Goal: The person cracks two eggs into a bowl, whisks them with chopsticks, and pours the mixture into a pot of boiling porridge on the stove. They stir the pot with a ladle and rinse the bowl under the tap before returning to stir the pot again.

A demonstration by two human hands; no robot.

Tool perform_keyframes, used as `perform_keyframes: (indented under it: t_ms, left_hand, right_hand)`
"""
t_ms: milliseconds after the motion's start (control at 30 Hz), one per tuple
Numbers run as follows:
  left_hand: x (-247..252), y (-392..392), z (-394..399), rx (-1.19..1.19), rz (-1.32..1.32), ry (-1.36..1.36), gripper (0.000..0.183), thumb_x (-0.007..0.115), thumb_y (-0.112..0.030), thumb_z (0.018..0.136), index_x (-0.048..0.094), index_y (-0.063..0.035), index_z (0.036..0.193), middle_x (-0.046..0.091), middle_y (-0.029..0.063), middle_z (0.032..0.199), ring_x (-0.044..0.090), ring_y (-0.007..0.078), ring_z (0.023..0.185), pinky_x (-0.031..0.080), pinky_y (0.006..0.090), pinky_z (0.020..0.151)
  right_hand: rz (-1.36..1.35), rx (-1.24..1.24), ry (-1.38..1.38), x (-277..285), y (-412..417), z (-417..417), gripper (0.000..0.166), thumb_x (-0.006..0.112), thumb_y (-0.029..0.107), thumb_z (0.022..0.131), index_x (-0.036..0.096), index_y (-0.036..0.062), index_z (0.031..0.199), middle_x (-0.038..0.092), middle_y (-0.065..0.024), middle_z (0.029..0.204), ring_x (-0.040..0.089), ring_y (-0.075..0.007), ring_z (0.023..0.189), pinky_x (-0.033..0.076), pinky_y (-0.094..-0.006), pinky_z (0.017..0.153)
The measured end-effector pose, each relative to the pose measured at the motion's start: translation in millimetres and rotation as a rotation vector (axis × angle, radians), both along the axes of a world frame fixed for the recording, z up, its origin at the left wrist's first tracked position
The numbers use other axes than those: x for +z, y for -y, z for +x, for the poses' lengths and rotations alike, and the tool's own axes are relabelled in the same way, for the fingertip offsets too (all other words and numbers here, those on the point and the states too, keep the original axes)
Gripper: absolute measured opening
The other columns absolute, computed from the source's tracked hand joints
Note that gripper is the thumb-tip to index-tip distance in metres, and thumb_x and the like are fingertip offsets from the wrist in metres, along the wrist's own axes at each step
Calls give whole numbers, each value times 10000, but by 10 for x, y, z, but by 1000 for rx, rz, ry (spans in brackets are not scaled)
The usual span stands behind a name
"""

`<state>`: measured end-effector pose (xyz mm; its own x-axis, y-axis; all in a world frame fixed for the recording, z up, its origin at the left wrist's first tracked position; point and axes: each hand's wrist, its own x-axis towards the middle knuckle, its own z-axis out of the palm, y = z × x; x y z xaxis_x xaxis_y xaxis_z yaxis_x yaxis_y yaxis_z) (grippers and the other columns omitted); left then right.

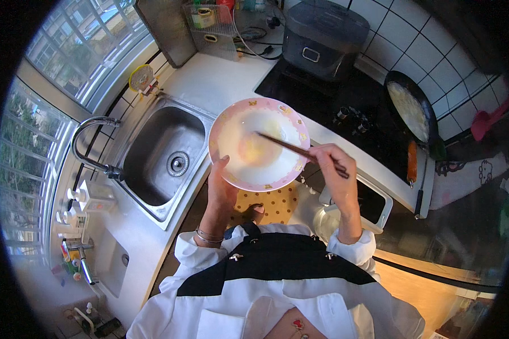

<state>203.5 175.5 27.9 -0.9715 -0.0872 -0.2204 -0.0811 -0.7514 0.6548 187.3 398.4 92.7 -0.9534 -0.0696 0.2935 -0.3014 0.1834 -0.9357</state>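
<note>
My left hand [223, 182] grips the near left rim of a white bowl [233, 165] with a pink patterned border, its thumb over the edge. My right hand [336, 169] holds a pair of dark wooden chopsticks [285, 144]. Their tips reach into the bowl, over a blurred yellowish patch of liquid [256, 149] that looks like egg. I hold the bowl in the air in front of my apron [280, 254], between the sink and the stove. The underside of the bowl and most of my left fingers are hidden.
A stainless steel sink [152, 148] with a curved faucet [82, 144] lies to the left. On the right are a black cooktop [322, 99], a dark lidded appliance [322, 38] and a frying pan [430, 114] with pale contents. An open-topped bin [384, 212] stands below the counter edge.
</note>
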Motion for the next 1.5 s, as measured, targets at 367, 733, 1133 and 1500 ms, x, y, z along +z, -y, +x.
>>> perform_keyframes:
  t_ms: [367,733,1133,1500]
  left_hand:
    - [346,-46,-128,-171,56,71,537,442,-249,852,280,-10,1305,421,151,1265,428,281,1157,331,405,979]
    - [1150,-593,-1073,-661,-100,-64,557,410,-325,874,283,-2,1310,404,174,1289,416,308,1176,350,442,979]
    - [1603,-2126,-2005,-887,-292,-135,557,497,-359,816,362,-56,1263,493,144,1194,516,297,1066,460,447,860]
    - [1419,-3482,-2464,-744,-192,-67,505,540,-272,795,401,-53,1228,512,147,1148,524,294,1039,457,457,861]
  right_hand:
    - [140,-111,66,318,-336,195,121,506,64,852,600,-9,833,557,9,718,460,-35,631,365,-174,561]
    - [54,-361,-102,934,-1037,184,173,493,104,882,601,-20,827,613,-45,771,569,-83,719,452,-208,663]
    - [-126,-444,-81,1218,-2825,-243,271,479,234,903,587,-5,838,617,-140,844,632,-179,761,536,-262,711]
    - [-296,-388,-106,685,-3888,-1289,269,514,236,885,618,-8,841,620,-93,866,610,-153,787,525,-278,717]
